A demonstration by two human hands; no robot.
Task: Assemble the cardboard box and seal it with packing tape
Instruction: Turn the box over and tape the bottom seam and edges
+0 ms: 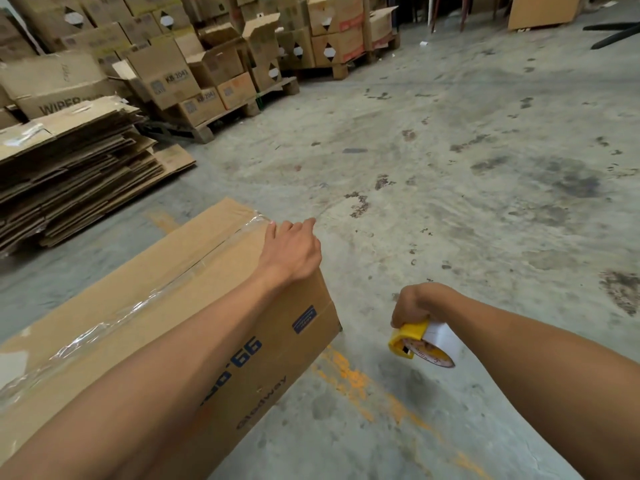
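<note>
A long brown cardboard box (pixel 145 306) with blue print on its side lies on the concrete floor at the lower left. Clear tape (pixel 194 268) runs along its closed top seam. My left hand (pixel 292 249) rests on the box's far top corner, fingers curled over the edge. To the right of the box, above the floor, my right hand (pixel 414 303) grips a yellow tape dispenser (pixel 424 342) with a roll of tape in it.
A pile of flattened cardboard (pixel 72 174) lies at the left. Stacked boxes on wooden pallets (pixel 221 77) fill the back left. Stained concrete floor (pixel 467 168) spreads to the right, with an orange painted line (pixel 360 386) near the box.
</note>
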